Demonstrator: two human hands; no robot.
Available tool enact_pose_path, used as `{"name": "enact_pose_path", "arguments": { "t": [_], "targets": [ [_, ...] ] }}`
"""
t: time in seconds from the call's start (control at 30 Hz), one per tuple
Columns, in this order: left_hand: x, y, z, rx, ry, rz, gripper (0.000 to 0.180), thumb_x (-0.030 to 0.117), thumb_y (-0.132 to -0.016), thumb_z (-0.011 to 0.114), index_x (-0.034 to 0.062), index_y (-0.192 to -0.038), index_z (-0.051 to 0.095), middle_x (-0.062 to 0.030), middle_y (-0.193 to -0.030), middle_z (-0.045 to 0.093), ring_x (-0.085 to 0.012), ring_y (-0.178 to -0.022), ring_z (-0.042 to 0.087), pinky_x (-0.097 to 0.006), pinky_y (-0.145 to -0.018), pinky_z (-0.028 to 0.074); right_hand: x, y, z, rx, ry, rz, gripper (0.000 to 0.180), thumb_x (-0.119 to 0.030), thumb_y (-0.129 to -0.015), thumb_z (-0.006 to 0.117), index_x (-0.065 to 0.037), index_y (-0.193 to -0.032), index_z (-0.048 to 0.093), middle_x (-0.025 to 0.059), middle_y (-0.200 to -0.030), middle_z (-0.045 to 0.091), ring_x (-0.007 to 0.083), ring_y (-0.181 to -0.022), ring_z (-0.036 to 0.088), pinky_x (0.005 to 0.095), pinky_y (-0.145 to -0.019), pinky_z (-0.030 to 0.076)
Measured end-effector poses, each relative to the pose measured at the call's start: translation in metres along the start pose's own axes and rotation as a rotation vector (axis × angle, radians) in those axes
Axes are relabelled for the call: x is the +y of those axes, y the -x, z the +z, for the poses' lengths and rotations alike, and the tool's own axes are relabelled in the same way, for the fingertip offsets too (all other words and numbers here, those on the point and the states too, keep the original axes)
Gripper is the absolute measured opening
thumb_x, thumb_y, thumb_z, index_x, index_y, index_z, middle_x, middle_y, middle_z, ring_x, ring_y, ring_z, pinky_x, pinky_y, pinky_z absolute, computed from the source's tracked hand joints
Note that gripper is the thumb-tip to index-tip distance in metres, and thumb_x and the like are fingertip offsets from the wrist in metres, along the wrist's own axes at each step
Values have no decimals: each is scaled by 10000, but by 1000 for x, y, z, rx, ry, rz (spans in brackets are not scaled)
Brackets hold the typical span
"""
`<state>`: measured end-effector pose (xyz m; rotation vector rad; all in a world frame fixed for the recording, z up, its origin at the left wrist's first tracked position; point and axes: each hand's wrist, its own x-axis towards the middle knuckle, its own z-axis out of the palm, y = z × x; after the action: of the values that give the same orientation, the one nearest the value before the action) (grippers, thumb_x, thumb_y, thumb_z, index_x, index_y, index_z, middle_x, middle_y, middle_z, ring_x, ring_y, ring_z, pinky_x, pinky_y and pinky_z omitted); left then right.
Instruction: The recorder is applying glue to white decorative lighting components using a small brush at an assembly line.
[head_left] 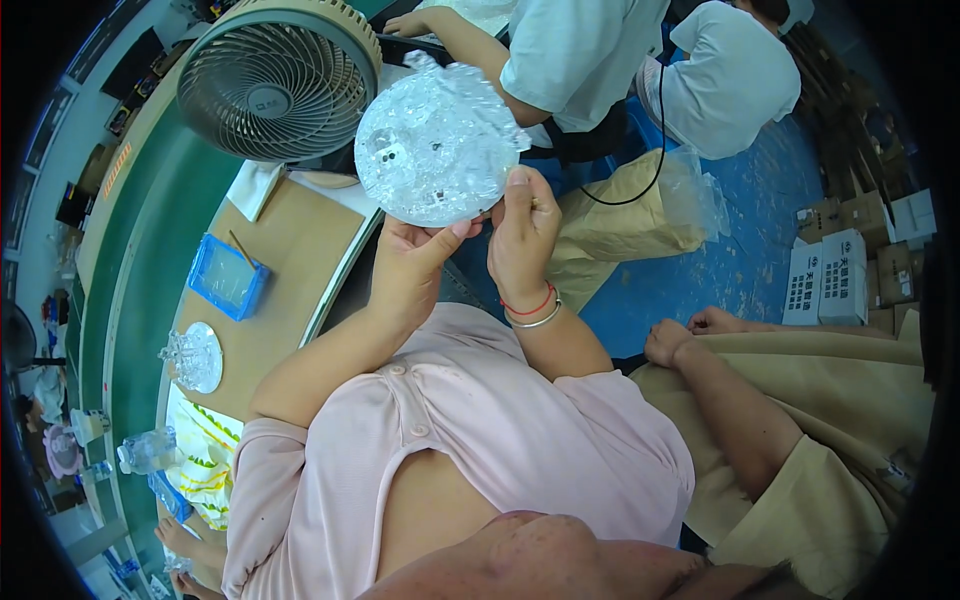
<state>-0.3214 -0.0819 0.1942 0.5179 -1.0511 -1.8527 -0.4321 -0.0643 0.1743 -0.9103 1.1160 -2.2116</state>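
In front of my chest a round clear plastic disc (425,160) is held up, with a few small dark holes in its face and a jagged clear rim along the top and right. My left hand (408,262) grips its lower edge, thumb against the face. At the lower right edge my right hand (524,235) pinches the disc between thumb and bent fingers; a red cord and a bangle circle that wrist. Whatever lies behind the disc is hidden.
A large fan (270,95) stands at the upper left. On the brown board (300,235) are a blue tray (228,277) and another clear piece (197,357). A plastic bottle (147,451) is farther left. People sit ahead and to the right; cartons (825,278) stand far right.
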Motion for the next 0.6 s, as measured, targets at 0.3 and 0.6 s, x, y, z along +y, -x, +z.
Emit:
{"name": "enact_pose_path", "arguments": {
  "t": [0.3, 0.6],
  "targets": [
    [11, 5, 7, 9, -3, 17, 426, -17, -804, 604, 14, -1198, 445, -127, -1104, 576, -200, -972, 589, -336, -856, 489, -13, 0, -10, -181, -104, 84, 169, -55, -892, 424, 39, -936, 557, -25, -672, 483, 9, -515, 330, 174, -469, 256],
    [9, 7, 5, 15, -5, 1, 458, -25, -805, 593, 15, -1224, 412, -124, -1146, 553, -211, -1020, 574, -348, -873, 487, -18, -4, -20, -253, -106, 153, 146, -28, -855, 463, 52, -927, 562, 23, -723, 564, 22, -551, 409, 173, -515, 328]
  ]
}}
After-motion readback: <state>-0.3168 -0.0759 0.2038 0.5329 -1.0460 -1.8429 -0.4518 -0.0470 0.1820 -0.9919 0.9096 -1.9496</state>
